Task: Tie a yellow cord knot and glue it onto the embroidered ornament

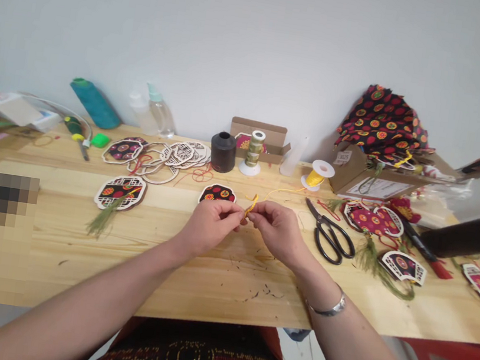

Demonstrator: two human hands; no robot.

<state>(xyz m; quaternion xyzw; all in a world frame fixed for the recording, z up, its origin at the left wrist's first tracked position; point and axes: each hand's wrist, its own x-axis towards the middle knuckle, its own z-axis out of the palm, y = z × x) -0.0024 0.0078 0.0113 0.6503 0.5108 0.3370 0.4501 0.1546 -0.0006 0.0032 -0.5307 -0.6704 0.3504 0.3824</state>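
Observation:
Over the middle of the wooden table, my left hand [214,224] and my right hand [278,228] meet fingertip to fingertip. Both pinch a short piece of yellow cord [252,203], whose looped or knotted end sticks up between them. A thin yellow strand trails from there toward a white spool of yellow cord [316,176]. Just behind my left hand lies a wooden-framed ornament with patterned black fabric [218,193], partly covered by that hand. Black-handled scissors [331,234] lie to the right of my right hand.
Left on the table [87,278] are a tasselled ornament [120,193], wooden frames [185,154] and a teal thread cone [96,103]. A black thread cone [223,152] stands at the back. Right are a cardboard box [369,180] with patterned fabric [385,126], more ornaments [375,219] and a black post [469,233].

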